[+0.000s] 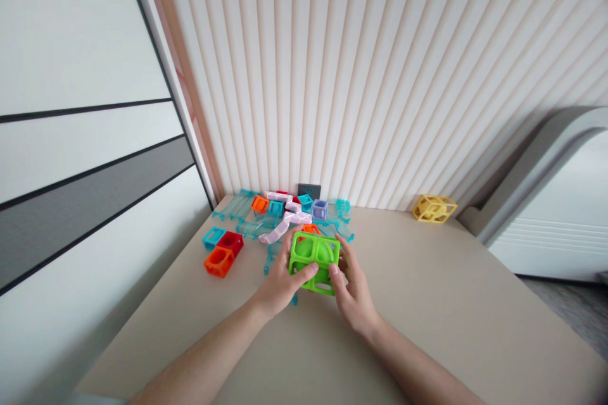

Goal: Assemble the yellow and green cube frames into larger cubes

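Between my two hands is a bright green block of joined open-frame cubes (314, 253), raised above the table, with rounded green shapes inside the frames. My left hand (285, 275) grips its left side, the thumb lying across the front face. On the right side, my right hand (350, 285) closes around it with the thumb on the lower front corner. Fingers behind the block are partly hidden. Just beyond it lie a zigzag of pale lilac pieces (285, 226) and an orange cube frame (311, 228), partly covered by the block.
Translucent teal pieces (235, 205) spread over the table's (427, 304) back left, with several small coloured cubes among them. A joined cyan, red and orange cube group (221, 257) sits at left. A yellow frame (434, 208) stands back right by the ribbed wall (342, 76).
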`<state>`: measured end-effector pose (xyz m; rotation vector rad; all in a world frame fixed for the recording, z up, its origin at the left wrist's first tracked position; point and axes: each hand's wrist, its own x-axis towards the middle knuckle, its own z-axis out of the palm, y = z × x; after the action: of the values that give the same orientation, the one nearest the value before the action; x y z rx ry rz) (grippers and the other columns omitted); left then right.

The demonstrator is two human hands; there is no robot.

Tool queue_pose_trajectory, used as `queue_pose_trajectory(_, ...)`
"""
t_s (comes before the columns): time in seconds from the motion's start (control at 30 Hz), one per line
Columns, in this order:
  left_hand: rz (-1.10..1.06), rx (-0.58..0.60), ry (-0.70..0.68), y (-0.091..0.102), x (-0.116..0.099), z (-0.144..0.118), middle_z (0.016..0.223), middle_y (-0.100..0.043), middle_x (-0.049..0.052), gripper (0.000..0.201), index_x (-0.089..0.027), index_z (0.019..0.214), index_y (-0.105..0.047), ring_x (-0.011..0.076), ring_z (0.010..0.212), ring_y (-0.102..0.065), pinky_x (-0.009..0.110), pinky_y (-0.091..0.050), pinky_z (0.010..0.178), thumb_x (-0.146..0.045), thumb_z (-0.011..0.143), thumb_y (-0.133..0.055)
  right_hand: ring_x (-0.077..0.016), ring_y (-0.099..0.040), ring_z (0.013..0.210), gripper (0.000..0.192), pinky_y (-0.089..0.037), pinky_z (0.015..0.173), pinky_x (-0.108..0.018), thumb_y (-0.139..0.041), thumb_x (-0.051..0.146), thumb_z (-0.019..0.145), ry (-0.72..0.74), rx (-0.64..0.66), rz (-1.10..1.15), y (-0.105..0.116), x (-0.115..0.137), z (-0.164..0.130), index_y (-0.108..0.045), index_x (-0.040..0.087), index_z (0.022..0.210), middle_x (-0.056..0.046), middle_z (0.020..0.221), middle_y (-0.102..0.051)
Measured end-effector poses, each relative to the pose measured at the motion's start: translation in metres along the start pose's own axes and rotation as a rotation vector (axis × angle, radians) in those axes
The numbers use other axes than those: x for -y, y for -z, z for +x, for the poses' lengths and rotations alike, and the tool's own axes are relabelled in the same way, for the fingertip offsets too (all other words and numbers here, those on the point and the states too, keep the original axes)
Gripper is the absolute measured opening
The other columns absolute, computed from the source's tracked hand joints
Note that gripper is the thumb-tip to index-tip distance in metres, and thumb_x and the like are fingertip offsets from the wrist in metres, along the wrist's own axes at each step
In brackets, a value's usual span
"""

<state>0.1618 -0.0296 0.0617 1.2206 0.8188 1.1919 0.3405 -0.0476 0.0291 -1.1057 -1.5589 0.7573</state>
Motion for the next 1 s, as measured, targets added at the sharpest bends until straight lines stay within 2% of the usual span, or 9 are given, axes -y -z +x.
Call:
queue_pose_trajectory(0.1,-0.055,-0.014,0.064,0.0,-0.001,0.0,0.14,-0.06,0.008,0.078,-0.033,0.148,-0.041,0.0302,0.118,-0.065,0.039,-0.06,0.088,-0.035,0.08,-0.079,-0.0255,-0.063,0.108,0.068,-0.056,0.092,-0.041,-0.046,0.052,0.101,0.114,0.011,-0.088,0.003,0.003,0.002,-0.026,0.024,0.159,-0.015,0.14,-0.053)
queue_pose_trajectory(0.2,-0.123,-0.013,0.146,0.001,0.0,0.001,0.137,-0.062,0.008,0.082,-0.037,0.151,-0.035,0.0287,0.099,-0.072,0.032,-0.062,0.063,-0.039,0.08,-0.078,-0.0348,-0.044,0.138,0.089,-0.046,0.108,-0.05,-0.048,0.067,0.095,0.228,0.052,-0.166,0.007,0.004,0.005,-0.013,0.023,0.163,-0.017,0.16,-0.03)
queue_pose_trajectory(0.3,-0.171,-0.014,0.16,0.001,0.0,0.002,0.134,-0.064,0.008,0.082,-0.037,0.15,-0.037,0.0276,0.099,-0.073,0.034,-0.062,0.071,-0.036,0.079,-0.08,-0.0388,-0.022,0.152,0.112,-0.032,0.119,-0.057,-0.05,0.081,0.083,0.271,0.123,-0.218,0.012,0.002,0.008,0.001,0.023,0.163,-0.016,0.168,-0.013)
queue_pose_trajectory(0.37,-0.191,0.005,0.155,0.001,0.0,0.002,0.133,-0.065,0.008,0.079,-0.035,0.148,-0.041,0.0287,0.106,-0.07,0.038,-0.061,0.081,-0.034,0.079,-0.08,-0.0399,-0.017,0.153,0.122,-0.026,0.121,-0.058,-0.056,0.084,0.076,0.29,0.166,-0.256,0.015,0.002,0.011,0.005,0.023,0.163,-0.016,0.169,-0.008)
queue_pose_trajectory(0.5,-0.156,0.07,0.125,0.0,-0.002,0.001,0.133,-0.065,0.009,0.074,-0.03,0.145,-0.044,0.0295,0.12,-0.063,0.04,-0.055,0.096,-0.032,0.08,-0.08,-0.0415,-0.021,0.152,0.129,-0.027,0.121,-0.059,-0.072,0.075,0.072,0.334,0.206,-0.311,0.019,0.005,0.014,0.003,0.024,0.163,-0.018,0.167,-0.016)
queue_pose_trajectory(0.63,-0.082,0.134,0.082,0.003,-0.005,0.001,0.143,-0.058,0.007,0.078,-0.032,0.149,-0.04,0.0285,0.129,-0.058,0.041,-0.048,0.107,-0.031,0.081,-0.079,-0.04,-0.037,0.144,0.117,-0.038,0.115,-0.058,-0.081,0.058,0.074,0.326,0.189,-0.294,0.02,0.009,0.014,-0.008,0.029,0.16,-0.017,0.159,-0.033)
queue_pose_trajectory(0.8,-0.08,0.274,0.095,0.006,-0.003,0.001,0.146,-0.055,0.009,0.098,-0.033,0.156,-0.024,0.0313,0.135,-0.052,0.043,-0.047,0.108,-0.028,0.077,-0.082,-0.0376,-0.051,0.133,0.108,-0.046,0.109,-0.054,-0.083,0.048,0.072,0.327,0.162,-0.265,0.02,0.007,0.014,-0.017,0.032,0.156,-0.015,0.146,-0.047)
queue_pose_trajectory(1.0,0.014,0.269,0.049,0.008,0.006,0.001,0.141,-0.057,0.009,0.094,-0.029,0.156,-0.02,0.0288,0.131,-0.055,0.044,-0.047,0.108,-0.028,0.082,-0.077,-0.0364,-0.058,0.122,0.106,-0.053,0.1,-0.053,-0.084,0.051,0.07,0.379,0.156,-0.31,0.021,0.002,0.015,-0.021,0.028,0.152,-0.015,0.137,-0.052)
